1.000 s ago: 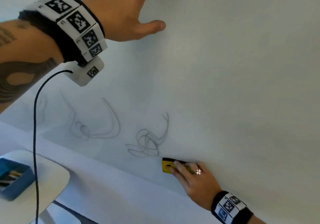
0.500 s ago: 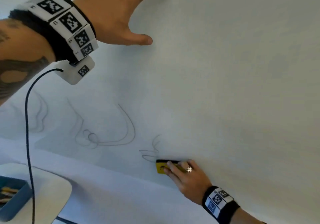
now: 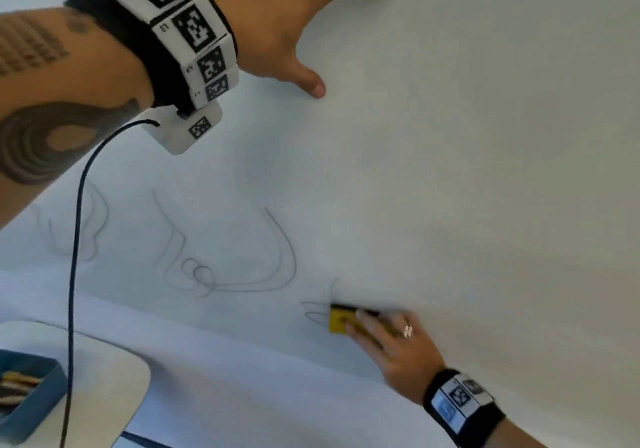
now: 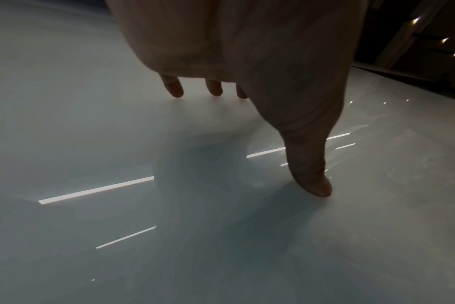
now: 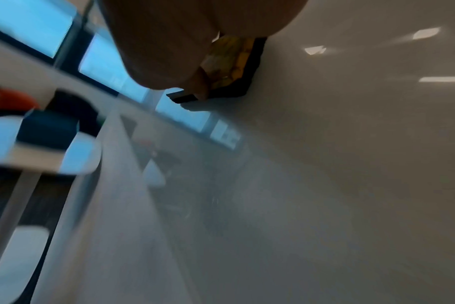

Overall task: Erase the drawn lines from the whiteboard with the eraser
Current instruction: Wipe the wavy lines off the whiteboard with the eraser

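Observation:
The whiteboard [image 3: 450, 170] fills the head view. My right hand [image 3: 360, 326] grips a yellow eraser [image 3: 337, 323] with a black felt face and presses it flat against the board low down. Just left of the eraser a small remnant of a drawn squiggle [image 3: 311, 312] shows. Further left are a larger looped line [image 3: 225, 271] and a faint one [image 3: 79, 225]. My left hand [image 3: 311, 31] is spread on the board high up, its fingertips [image 4: 174, 90] and thumb touching the surface. The right wrist view shows the eraser [image 5: 231, 61] under my fingers, blurred.
A blue tray [image 3: 38, 409] with markers sits on a white rounded table [image 3: 114, 378] at lower left, below the board. A dark cable [image 3: 74, 274] hangs from my left wrist across the left drawings.
The right hand has wiped the eraser leftward over the right squiggle, and most of it is gone. The left hand stays spread on the board.

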`<state>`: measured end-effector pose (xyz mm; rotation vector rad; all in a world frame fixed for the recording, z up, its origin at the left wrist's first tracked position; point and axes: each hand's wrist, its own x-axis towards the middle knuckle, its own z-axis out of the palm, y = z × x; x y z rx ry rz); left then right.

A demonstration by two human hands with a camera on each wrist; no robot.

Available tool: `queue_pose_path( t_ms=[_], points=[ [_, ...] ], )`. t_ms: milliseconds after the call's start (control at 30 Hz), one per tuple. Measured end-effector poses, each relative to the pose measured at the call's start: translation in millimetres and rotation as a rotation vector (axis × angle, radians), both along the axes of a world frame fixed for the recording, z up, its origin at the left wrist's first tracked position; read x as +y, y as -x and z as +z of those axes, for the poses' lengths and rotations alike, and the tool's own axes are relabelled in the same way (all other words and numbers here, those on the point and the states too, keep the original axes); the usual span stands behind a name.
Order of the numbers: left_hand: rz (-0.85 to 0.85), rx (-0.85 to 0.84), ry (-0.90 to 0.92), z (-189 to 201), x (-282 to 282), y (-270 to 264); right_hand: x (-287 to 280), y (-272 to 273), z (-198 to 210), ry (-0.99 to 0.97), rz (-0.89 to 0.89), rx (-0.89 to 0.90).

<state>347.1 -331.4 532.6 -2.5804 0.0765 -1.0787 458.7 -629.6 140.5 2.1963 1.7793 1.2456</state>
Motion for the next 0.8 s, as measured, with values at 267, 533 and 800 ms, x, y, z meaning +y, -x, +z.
queue_pose_path(
  t_ms=[267, 533, 800],
  points=[
    [0.05, -0.034, -0.107, 2.8, 1.6, -8.8, 41.3, 1.4, 110.5, -0.385, -0.002, -0.028],
    [0.046, -0.058, -0.176, 1.9, 5.7, -10.4, 42.8, 20.7, -43.1, 0.186, -0.03, 0.003],
    [0.046, -0.069, -0.181, 1.2, 8.5, -10.5, 103.6, 26.4, 105.9, -0.403, 0.029, -0.036]
  ],
)
